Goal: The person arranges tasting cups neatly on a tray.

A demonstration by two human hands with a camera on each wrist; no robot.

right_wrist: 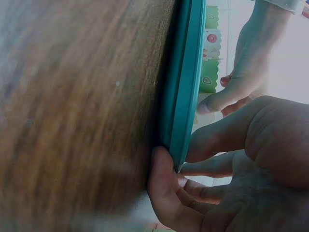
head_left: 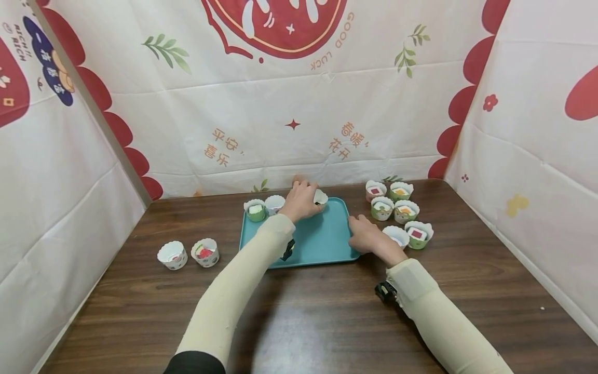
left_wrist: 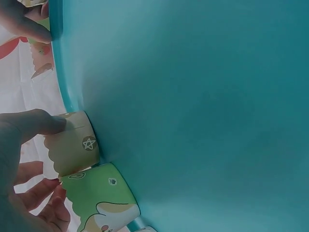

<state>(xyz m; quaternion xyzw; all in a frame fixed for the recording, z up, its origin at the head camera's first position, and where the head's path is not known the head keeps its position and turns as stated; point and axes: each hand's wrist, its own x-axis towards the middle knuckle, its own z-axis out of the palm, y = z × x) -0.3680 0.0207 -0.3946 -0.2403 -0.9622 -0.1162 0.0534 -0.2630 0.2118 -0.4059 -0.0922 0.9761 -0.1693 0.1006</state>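
A blue-green tray [head_left: 327,236] lies on the wooden table. At its back edge, my left hand [head_left: 301,201] holds a cream paper baking cup [left_wrist: 72,145] with a star print, thumb on its side. Beside that cup on the tray stands a green paper cup [left_wrist: 107,198] with an animal print. The head view shows another green cup [head_left: 255,210] with white contents and a pale cup [head_left: 274,202] at the tray's back left. My right hand [head_left: 366,236] grips the tray's right rim [right_wrist: 186,96], one finger under it and others above.
Several filled paper cups [head_left: 406,210] cluster on the table [head_left: 317,317] right of the tray, with a white cup [head_left: 396,236] close to my right hand. Two patterned cups [head_left: 205,253] stand left of the tray. A printed cloth [head_left: 280,104] hangs behind the table and along its sides.
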